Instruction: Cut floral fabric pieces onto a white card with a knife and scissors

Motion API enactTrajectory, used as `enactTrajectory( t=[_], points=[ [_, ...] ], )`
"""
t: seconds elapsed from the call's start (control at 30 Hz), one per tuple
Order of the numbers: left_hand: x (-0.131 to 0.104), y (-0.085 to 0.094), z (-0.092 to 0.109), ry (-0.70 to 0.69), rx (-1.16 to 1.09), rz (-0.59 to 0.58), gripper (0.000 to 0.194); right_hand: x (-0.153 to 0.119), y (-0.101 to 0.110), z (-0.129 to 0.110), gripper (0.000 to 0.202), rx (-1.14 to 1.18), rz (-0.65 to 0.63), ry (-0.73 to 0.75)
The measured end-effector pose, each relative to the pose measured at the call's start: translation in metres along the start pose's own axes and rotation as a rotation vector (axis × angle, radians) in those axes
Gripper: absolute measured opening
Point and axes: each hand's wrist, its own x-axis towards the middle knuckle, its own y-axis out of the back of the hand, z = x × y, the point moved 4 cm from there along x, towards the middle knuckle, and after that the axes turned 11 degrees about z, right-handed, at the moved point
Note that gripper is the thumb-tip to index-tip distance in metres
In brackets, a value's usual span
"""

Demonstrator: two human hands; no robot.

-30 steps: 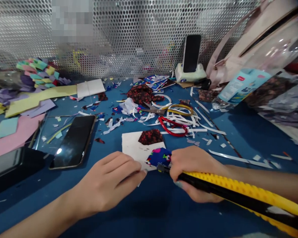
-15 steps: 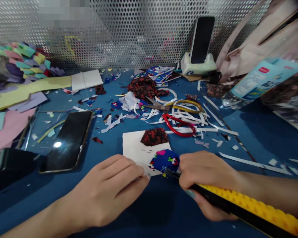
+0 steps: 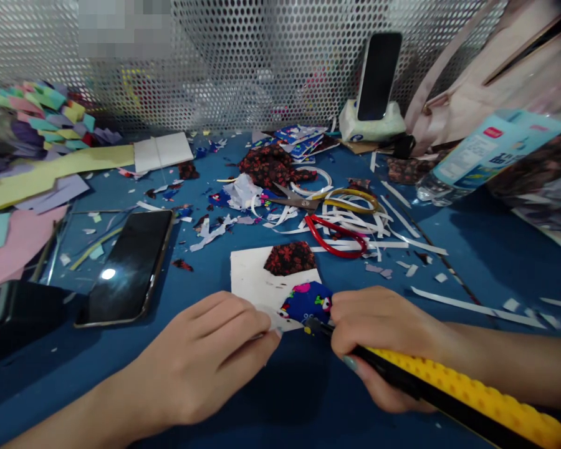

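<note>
My left hand (image 3: 224, 349) is closed, its thumb and fingers pinching the lower left edge of a white card (image 3: 250, 274). On the card lie a dark piece of fabric with red flowers (image 3: 290, 259) and, below it, a blue patterned piece (image 3: 305, 299). My right hand (image 3: 383, 343) is wrapped around a long black tool with a dotted yellow grip (image 3: 472, 386). The tool's dark tip meets the lower right edge of the blue piece; its exact kind is unclear. My right fingers cover the right end of that piece.
Behind the card lie red-and-yellow-handled scissors (image 3: 308, 201) among white paper strips (image 3: 369, 227) and scraps. A phone (image 3: 128, 268) lies at left; another phone (image 3: 379, 75) leans on a tissue pack (image 3: 371, 125). A plastic bottle (image 3: 481, 156) tilts at right. Perforated metal (image 3: 224, 62) borders the back.
My right hand and the tool have shifted slightly left along the blue piece. My left hand and the card have stayed almost in place.
</note>
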Motion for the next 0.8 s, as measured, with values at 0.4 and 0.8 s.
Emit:
enactTrajectory(
  t=[0.4, 0.8],
  points=[
    [0.004, 0.006, 0.001, -0.043, 0.034, 0.040, 0.030, 0.010, 0.041, 0.012, 0.012, -0.187, 0.417, -0.235],
    [0.001, 0.016, -0.003, 0.001, 0.135, 0.173, 0.021, 0.003, 0.031, 0.060, 0.025, 0.308, 0.542, -0.462]
  ],
)
